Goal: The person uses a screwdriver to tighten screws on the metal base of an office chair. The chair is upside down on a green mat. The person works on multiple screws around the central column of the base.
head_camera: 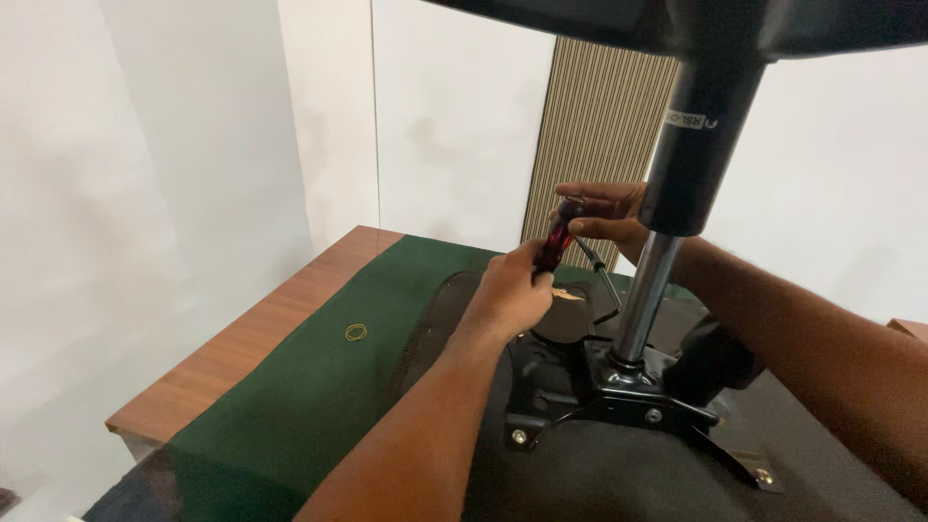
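Two bare hands work a screwdriver at the underside of an upturned office chair lying on a green cloth.

Left hand (512, 290) is clenched around the red-and-black translucent plastic handle of the screwdriver (555, 242), held above the black metal seat mechanism plate (599, 387); right hand (604, 215), reaching behind the chrome and black gas-lift column (667, 193), has its fingertips together on the top of the handle. Judging by its look, the handle is hard, light and somewhat slick, best gripped full-fisted round its thick middle, with the other hand steadying the end. Black fabric chair seat (599, 483) looks heavy and stable. One yellow rubber band (356, 332) lies well apart on the green cloth (290, 416) covering the brown wooden table (242, 338).
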